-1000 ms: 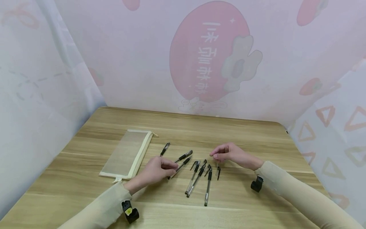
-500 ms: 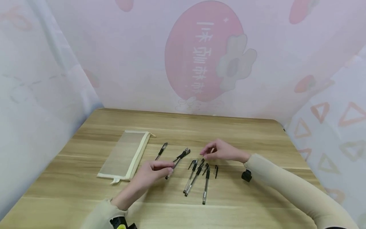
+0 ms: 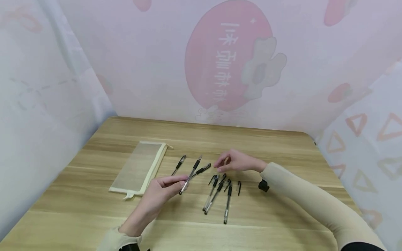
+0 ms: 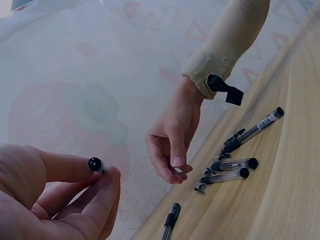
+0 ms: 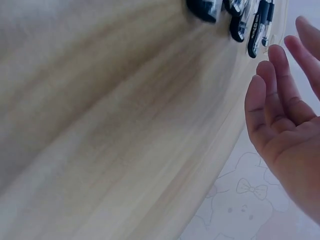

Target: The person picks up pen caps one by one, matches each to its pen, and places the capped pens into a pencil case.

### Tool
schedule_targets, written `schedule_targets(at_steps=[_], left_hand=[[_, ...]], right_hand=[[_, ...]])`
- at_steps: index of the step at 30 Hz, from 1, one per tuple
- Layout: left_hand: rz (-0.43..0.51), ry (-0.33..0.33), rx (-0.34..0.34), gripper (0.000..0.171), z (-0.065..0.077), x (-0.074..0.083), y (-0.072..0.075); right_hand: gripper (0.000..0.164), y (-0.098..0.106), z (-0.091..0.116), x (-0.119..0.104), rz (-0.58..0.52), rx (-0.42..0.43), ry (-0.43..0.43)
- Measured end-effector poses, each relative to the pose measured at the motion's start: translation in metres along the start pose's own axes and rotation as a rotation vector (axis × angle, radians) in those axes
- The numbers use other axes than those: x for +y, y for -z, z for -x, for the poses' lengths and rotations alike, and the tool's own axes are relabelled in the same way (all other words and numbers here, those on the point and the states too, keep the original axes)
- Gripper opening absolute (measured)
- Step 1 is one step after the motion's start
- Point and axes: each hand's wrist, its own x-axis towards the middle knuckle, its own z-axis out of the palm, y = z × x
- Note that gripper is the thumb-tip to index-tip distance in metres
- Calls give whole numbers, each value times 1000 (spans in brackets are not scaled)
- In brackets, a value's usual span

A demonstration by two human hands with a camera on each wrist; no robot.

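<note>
Between its thumb and fingertips, my left hand (image 3: 158, 195) pinches a gel pen (image 3: 194, 168), lifted and slanted with its bare tip pointing away. In the left wrist view the pen's black end (image 4: 95, 164) faces the camera. Below it lies a capped pen (image 3: 202, 169), and another pen (image 3: 179, 164) lies to the left, partly hidden by the hand. My right hand (image 3: 240, 162) hovers past the group of pens, its fingers loosely bent and thumb apart in the right wrist view. Nearest to it are several clear pens (image 3: 228, 202) with black grips, and caps beside them.
A cream-edged mesh zip pouch (image 3: 138, 167) lies flat on the left of the wooden table (image 3: 267, 223). One loose cap (image 3: 239, 188) with a black clip lies right of the pens. A printed curtain (image 3: 150, 69) hangs behind the table.
My left hand has picked up one pen from the pair and tilted it up off the table. My right hand has moved left, away from the loose cap.
</note>
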Motion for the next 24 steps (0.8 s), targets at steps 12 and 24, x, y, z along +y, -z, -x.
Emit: schedule_targets(at_steps=[12,24], left_hand=[[19,-27,-63,34,2,-7,-1],[42,-7,-66,33,4,-7,-5]], right_hand=[[19,-9,-9,0,-45,-90,34],[13,-12,-9,-20,-12,-117,75]])
